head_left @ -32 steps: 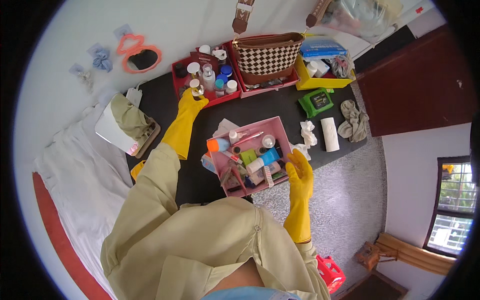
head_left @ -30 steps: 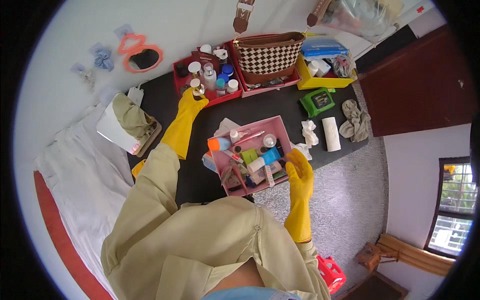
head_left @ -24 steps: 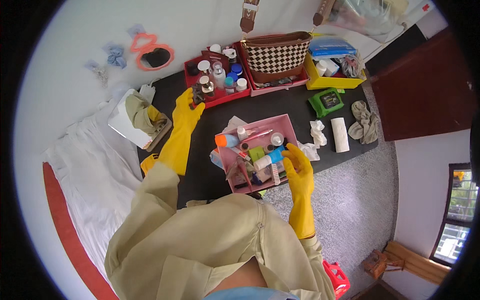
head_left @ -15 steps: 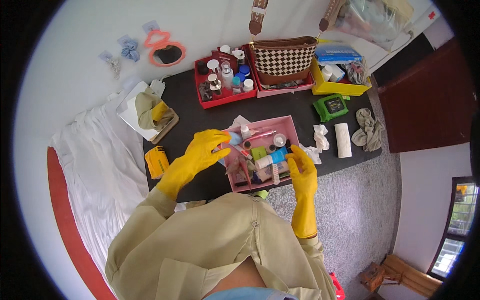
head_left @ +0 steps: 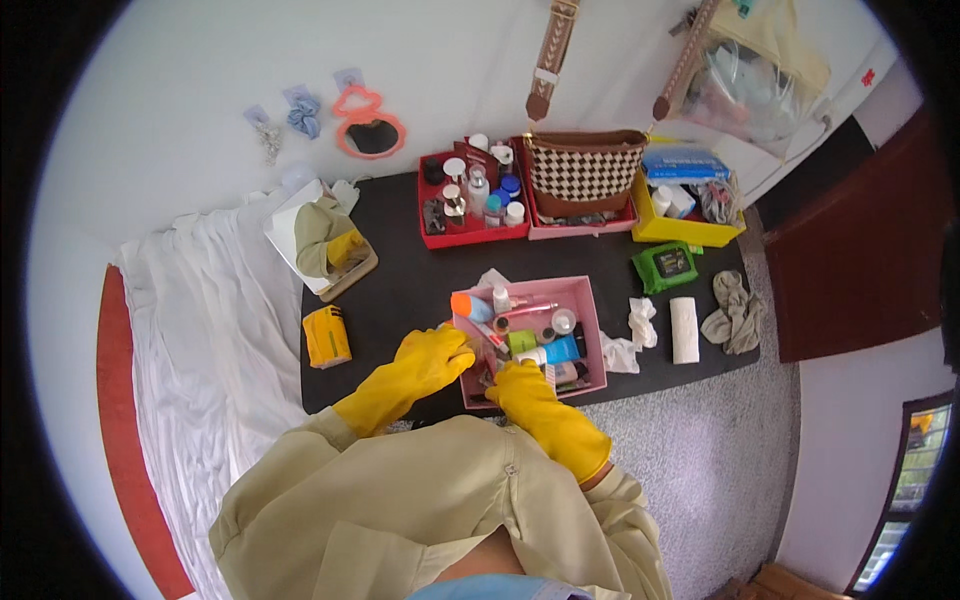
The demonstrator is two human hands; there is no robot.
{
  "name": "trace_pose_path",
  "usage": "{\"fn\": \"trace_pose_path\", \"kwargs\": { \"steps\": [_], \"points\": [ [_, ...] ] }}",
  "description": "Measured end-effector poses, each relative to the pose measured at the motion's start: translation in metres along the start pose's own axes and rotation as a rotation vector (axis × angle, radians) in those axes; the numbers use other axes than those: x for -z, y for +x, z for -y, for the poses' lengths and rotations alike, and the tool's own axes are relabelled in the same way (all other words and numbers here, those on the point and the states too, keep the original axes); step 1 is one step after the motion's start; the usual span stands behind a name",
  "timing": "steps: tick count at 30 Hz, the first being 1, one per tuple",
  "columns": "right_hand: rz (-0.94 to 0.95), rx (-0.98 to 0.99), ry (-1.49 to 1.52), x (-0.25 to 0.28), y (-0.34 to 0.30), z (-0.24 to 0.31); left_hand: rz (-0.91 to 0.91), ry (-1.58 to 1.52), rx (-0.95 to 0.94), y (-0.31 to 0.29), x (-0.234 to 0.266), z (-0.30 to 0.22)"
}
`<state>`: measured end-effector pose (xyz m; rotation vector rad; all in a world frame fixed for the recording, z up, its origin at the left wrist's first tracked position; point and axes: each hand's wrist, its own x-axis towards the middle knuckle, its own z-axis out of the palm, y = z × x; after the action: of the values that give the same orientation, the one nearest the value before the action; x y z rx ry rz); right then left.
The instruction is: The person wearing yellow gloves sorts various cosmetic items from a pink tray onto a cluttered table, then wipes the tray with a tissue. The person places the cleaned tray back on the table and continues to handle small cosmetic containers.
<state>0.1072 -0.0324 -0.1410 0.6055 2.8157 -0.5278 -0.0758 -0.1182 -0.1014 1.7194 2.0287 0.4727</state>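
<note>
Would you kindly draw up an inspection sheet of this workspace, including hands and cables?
Surface: black table, boxes along its wall side.
Things at hand: pink box, filled with small bottles and tubes, among them a blue-and-white tube.
Clutter: crumpled tissues, white roll, green pack and grey cloth, all right of the pink box; yellow pack to its left.
Hands: both in yellow gloves; left hand at the box's left side, right hand at its near side; grips unclear.
Cables: possibly a white cord behind the standing mirror; unclear.
Surroundings: white bedding left, grey carpet right.
</note>
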Motion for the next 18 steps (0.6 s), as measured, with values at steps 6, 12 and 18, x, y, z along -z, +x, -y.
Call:
{"fn": "trace_pose_path", "kwargs": {
  "steps": [6, 12, 18],
  "points": [
    [-0.138, 0.164, 0.3, 0.037, 0.001, -0.016, -0.36, -0.282, 0.038, -0.008, 0.106, 0.01],
    [-0.574, 0.102, 0.701, 0.125, 0.028, -0.021, -0.762, -0.321, 0.051, 0.06, 0.143, 0.099],
    [-0.909, 0.032, 0.383, 0.152, 0.142, -0.033, -0.689, -0.195, 0.177, 0.169, 0.129, 0.184]
  ]
}}
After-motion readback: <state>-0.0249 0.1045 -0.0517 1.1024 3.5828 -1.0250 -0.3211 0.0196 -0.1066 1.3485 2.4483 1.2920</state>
